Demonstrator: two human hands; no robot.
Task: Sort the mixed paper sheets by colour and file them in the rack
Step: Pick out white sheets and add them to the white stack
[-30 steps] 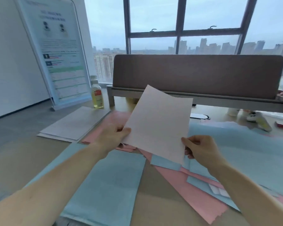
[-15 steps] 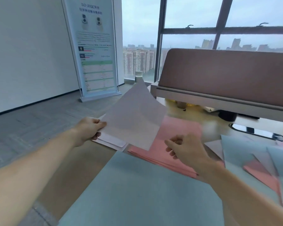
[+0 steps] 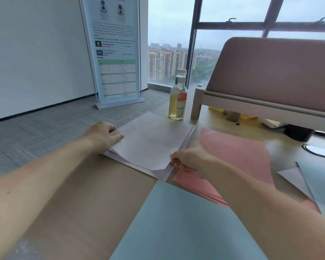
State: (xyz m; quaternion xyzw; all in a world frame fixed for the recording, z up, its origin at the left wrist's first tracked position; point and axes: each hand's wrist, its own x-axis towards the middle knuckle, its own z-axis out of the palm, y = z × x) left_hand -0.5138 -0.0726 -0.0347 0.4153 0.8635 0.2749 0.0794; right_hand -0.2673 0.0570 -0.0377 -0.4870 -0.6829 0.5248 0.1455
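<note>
1. Wooden desk [image 3: 101,194] beside a tall window, bottle [image 3: 178,96] behind the piles.
2. White sheet [image 3: 148,143], up in the air half a second ago, now down on white pile [image 3: 162,175].
3. Pinched at left edge by left hand [image 3: 101,136], at near corner by right hand [image 3: 191,158].
4. Probably one more white sorted, release remaining; pink pile [image 3: 233,152] just beside, no rack visible.

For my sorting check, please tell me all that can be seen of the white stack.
The white stack is plain thin paper, lying flat on the table near the bottle, left of the pink stack. Its edges are uneven; the top sheet lifts at the near corner. The left hand grips its left corner, the right hand its near corner.
</note>
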